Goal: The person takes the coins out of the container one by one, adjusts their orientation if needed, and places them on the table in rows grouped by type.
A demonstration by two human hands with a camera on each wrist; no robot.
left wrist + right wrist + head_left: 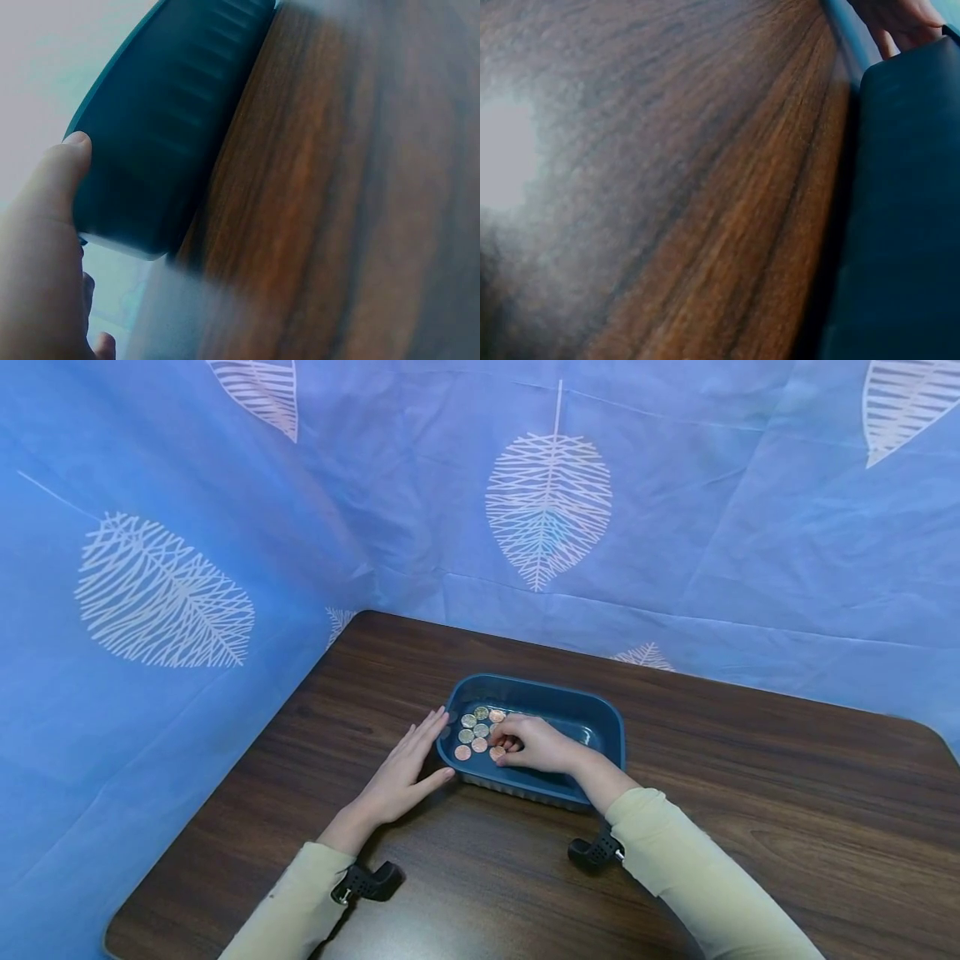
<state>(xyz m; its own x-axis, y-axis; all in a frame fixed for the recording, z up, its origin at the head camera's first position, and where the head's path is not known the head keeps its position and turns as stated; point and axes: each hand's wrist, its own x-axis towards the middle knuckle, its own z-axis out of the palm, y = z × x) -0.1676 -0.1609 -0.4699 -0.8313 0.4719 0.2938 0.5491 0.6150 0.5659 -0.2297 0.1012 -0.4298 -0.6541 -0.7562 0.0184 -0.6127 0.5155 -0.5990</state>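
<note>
A dark blue rectangular container (606,718) with a ribbed outer wall sits on the table. Several coins, some copper and some silvery or brassy, lie flat in its left half, one silvery coin (481,731) among them. My right hand (542,745) reaches inside, its fingers curled, and pinches a copper coin (497,752) close over the container floor. At the container's left end my left hand (405,772) rests with straight fingers along the rim. Its thumb (69,161) touches the near side's rim in the left wrist view. The right wrist view leaves my right hand out.
The dark wood-grain table (750,760) extends around the container, its back edge close to a blue curtain (675,510) with white leaf prints. Black wrist cameras (596,852) jut out under both sleeves above the table.
</note>
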